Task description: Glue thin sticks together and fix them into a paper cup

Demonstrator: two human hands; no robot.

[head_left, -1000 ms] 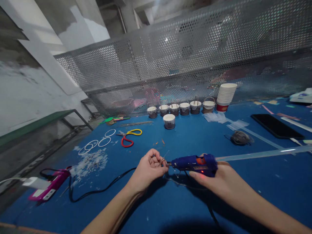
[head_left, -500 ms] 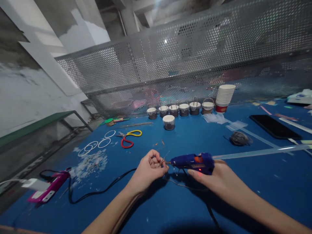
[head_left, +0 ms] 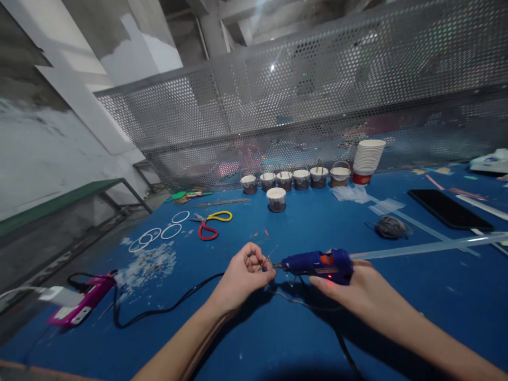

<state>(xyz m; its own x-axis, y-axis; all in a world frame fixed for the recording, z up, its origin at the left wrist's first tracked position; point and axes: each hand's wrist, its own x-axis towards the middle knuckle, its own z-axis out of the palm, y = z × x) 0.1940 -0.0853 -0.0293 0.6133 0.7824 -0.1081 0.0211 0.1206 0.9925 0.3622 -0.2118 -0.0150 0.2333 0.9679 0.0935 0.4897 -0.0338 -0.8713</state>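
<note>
My right hand (head_left: 363, 293) is wrapped round a blue hot glue gun (head_left: 313, 264), its red light on and a long clear glue stick (head_left: 420, 247) running out of its back. The nozzle points left, right beside the fingertips of my left hand (head_left: 248, 272). Those fingers are closed in a pinch on a thin grey string (head_left: 293, 300), whose loose length trails to the right under the gun. What else the left fingers may hold is too small to make out. Fine strands of glue show around the nozzle.
Several small grey-wrapped cups (head_left: 300, 180) stand in a row at the back, one cup (head_left: 276, 200) in front. Scissors (head_left: 210, 225), white rings (head_left: 171, 231) and a power strip (head_left: 83, 301) lie left. A grey string ball (head_left: 391, 227), phone (head_left: 448, 209) and stacked paper cups (head_left: 368, 161) are right.
The glue gun's nozzle has shifted slightly right, a little away from my left fingertips. My left hand keeps its pinch, and the view has moved very slightly.
</note>
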